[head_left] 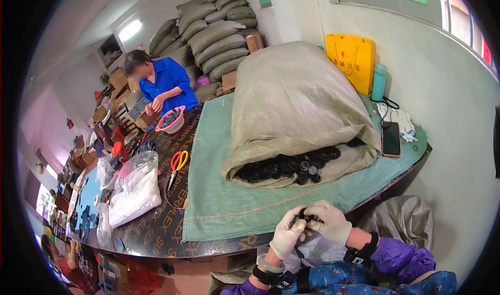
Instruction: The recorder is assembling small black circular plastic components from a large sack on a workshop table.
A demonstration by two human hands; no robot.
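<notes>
My left hand (287, 234) and my right hand (329, 222), both in white gloves, meet just off the near edge of the table. Their fingers are closed around a small black piece (311, 218), mostly covered by the gloves, so its exact shape is hard to make out. Beyond them a large woven sack (304, 97) lies on its side with its mouth toward me. Black round plastic-looking parts (284, 166) fill the mouth, some wheel-shaped.
A green woven sheet (224, 204) covers this end of the dark table. Yellow-handled scissors (179, 161) and a white plastic bag (136, 191) lie left. A phone (390, 139), teal bottle (379, 83) and yellow paper bag (351, 60) are right. A person in blue (172, 81) works beside a pink-rimmed basket (175, 124).
</notes>
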